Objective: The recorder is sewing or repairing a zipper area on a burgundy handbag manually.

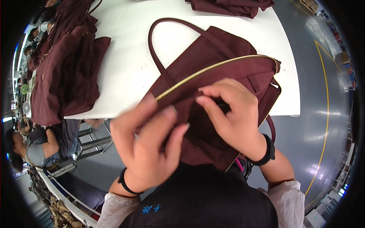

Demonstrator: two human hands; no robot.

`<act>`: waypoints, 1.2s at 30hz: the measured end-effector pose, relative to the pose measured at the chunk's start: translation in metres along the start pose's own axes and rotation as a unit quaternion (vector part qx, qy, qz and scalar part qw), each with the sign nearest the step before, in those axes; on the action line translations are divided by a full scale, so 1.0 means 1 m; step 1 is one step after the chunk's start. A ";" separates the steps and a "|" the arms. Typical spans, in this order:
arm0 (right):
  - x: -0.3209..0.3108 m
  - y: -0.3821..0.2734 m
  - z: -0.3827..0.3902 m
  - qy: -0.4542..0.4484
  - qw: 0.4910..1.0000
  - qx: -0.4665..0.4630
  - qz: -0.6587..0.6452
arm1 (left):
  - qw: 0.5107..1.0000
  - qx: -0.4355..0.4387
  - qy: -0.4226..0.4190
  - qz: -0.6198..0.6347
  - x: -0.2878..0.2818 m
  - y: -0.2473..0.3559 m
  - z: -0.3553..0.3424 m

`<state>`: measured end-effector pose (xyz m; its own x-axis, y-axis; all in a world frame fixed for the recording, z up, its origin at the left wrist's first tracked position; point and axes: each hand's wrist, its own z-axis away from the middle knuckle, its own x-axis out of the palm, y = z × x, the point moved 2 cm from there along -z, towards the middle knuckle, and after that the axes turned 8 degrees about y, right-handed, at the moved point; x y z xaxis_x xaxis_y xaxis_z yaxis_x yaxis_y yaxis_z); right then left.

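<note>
A dark maroon handbag (224, 45) lies slanted across the edge of the white table, its lower part hanging toward my lap. Its gold zipper (205, 70) runs in a curve along the opened top, and a long strap handle (153, 45) loops up at the back. My right hand (241, 117) pinches the bag's fabric between thumb and forefinger near the opening. My left hand (152, 148), slightly blurred, is by the zipper's left end with thumb and fingers apart. Whether a fingertip touches the zipper tape is unclear. Both hands partly cover the bag's inside.
More maroon bags (68, 76) are piled on the left of the white table (125, 57), and another maroon piece (232, 7) sits at its far edge. A seated co-worker (38, 146) is at the left. Grey floor with a yellow line (326, 114) stretches to the right.
</note>
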<state>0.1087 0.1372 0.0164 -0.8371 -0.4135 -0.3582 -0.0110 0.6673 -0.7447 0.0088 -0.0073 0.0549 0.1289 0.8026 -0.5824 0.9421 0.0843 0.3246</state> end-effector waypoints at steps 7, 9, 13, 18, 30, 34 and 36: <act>-0.002 0.004 -0.026 0.017 1.000 0.007 0.008 | 0.977 -0.053 -0.204 0.040 0.015 0.004 0.034; -0.015 -0.003 -0.033 0.046 0.998 -0.031 0.012 | 0.984 -0.046 -0.169 -0.010 0.024 -0.008 0.028; -0.050 -0.041 -0.029 0.086 0.994 -0.067 0.017 | 0.994 -0.002 -0.103 -0.041 0.027 -0.016 0.001; -0.027 -0.009 -0.019 0.054 0.995 0.059 0.052 | 0.944 -0.209 -0.107 0.230 0.071 -0.027 0.002; -0.026 0.011 -0.020 -0.081 0.958 0.251 -0.114 | 0.716 -0.466 0.026 0.520 0.105 -0.002 0.018; -0.028 0.010 -0.018 -0.101 0.941 0.288 -0.144 | 0.611 -0.553 0.004 0.566 0.104 -0.006 0.014; -0.031 0.009 -0.021 -0.113 0.936 0.304 -0.136 | 0.624 -0.542 0.010 0.564 0.107 -0.004 0.014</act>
<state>0.1234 0.1694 0.0323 -0.7109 -0.6830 -0.1674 0.1631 0.0714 -0.9840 0.0229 0.0695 -0.0192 0.5062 0.7185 0.4770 -0.5070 -0.1994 0.8385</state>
